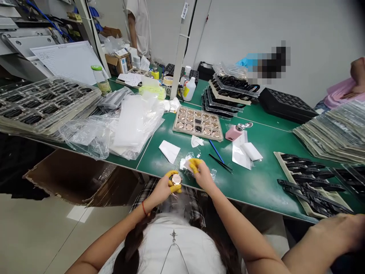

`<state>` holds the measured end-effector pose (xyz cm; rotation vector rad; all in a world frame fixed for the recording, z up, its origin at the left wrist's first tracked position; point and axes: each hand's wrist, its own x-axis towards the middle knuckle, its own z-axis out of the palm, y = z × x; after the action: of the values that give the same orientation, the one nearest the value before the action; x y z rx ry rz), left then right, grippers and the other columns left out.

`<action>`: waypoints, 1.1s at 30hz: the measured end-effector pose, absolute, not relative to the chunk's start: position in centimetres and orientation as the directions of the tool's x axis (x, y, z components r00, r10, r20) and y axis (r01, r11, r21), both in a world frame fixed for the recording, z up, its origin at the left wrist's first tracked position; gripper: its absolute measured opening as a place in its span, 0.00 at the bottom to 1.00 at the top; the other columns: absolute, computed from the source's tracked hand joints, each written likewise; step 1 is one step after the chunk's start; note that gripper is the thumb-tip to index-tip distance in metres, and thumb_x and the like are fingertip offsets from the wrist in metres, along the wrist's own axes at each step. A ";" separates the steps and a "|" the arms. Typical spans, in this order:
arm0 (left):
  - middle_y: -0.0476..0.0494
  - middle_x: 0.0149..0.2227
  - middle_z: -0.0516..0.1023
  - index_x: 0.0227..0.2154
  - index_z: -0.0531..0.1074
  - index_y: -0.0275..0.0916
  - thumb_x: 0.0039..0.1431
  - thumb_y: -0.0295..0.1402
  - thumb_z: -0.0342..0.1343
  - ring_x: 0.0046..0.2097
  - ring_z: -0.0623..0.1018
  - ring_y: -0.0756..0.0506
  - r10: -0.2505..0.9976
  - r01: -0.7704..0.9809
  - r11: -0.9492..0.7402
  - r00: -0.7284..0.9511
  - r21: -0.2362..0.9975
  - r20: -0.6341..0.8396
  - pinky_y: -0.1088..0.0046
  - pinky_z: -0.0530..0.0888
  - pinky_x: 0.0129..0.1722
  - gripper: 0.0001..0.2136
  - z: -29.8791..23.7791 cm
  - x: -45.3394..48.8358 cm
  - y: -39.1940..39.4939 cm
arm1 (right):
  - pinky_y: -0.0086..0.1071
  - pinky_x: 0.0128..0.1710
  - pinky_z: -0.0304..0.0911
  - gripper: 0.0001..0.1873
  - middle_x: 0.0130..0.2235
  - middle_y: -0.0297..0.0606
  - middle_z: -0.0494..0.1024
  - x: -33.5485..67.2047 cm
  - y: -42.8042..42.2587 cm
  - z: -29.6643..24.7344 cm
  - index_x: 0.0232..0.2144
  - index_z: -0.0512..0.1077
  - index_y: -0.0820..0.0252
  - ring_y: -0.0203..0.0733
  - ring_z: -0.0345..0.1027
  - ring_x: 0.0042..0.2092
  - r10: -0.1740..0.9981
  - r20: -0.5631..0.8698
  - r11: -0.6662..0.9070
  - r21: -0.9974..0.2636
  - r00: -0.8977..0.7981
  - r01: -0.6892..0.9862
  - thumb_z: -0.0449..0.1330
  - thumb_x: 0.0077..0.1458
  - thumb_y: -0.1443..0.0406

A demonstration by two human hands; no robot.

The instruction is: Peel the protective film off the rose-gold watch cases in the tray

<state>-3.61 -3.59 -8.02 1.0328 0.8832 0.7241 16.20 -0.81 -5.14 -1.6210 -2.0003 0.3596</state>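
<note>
My left hand (168,186), in yellow finger cots, grips a round rose-gold watch case (176,179) just off the front edge of the bench. To its right, my right hand (199,172), also in yellow finger cots, has its fingers closed on a white wipe (187,164) low over the green bench. Crumpled white scraps and bits of clear film lie around it. Beyond the right hand are black tweezers (221,163) and a blue stick (216,151). A clear tray of rose-gold watch cases (197,123) sits further back.
A pink pump bottle (234,132) stands right of the tray. Plastic bags (134,125) and stacked trays (42,101) fill the left side. Black watch straps (310,179) lie at right, near a co-worker's arm (327,239). An open cardboard box (68,175) sits below the bench.
</note>
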 end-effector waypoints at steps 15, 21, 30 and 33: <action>0.44 0.36 0.77 0.59 0.52 0.40 0.47 0.35 0.64 0.37 0.76 0.45 0.784 -0.128 0.301 0.597 0.945 -0.168 0.68 0.71 0.40 0.38 -2.4 0.9 4.8 | 0.33 0.34 0.65 0.23 0.30 0.32 0.73 17.2 4.7 -2.0 0.53 0.64 0.57 0.37 0.67 0.31 0.993 0.114 0.107 -0.876 -0.014 0.470 0.55 0.54 0.62; 0.43 0.31 0.78 0.58 0.54 0.34 0.51 0.41 0.61 0.38 0.77 0.43 0.806 -0.060 0.289 0.553 0.955 -0.209 0.65 0.69 0.45 0.34 -5.2 -0.8 6.5 | 0.37 0.40 0.62 0.15 0.41 0.45 0.74 23.6 19.8 0.3 0.43 0.68 0.63 0.43 0.67 0.40 0.909 0.244 -0.019 -0.784 0.337 0.620 0.49 0.57 0.61; 0.40 0.34 0.79 0.51 0.66 0.40 0.45 0.49 0.62 0.39 0.78 0.41 0.758 -0.030 0.426 0.557 0.904 -0.339 0.63 0.70 0.47 0.31 -6.7 -1.0 7.0 | 0.38 0.47 0.57 0.15 0.43 0.48 0.72 25.5 28.0 -3.0 0.43 0.73 0.63 0.48 0.61 0.48 0.925 0.292 -0.056 -0.528 0.243 0.847 0.52 0.55 0.69; 0.40 0.36 0.78 0.52 0.66 0.40 0.51 0.48 0.58 0.41 0.77 0.42 0.737 0.015 0.394 0.592 0.919 -0.325 0.64 0.70 0.47 0.27 -2.8 -1.5 7.4 | 0.39 0.49 0.55 0.14 0.44 0.46 0.72 25.1 28.2 -2.8 0.41 0.75 0.60 0.49 0.59 0.49 0.939 0.300 -0.015 -0.448 0.166 0.894 0.52 0.56 0.66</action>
<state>-1.51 7.44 -2.80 1.0820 0.8338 0.5326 25.14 28.22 -2.76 -1.9090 -1.7295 0.1091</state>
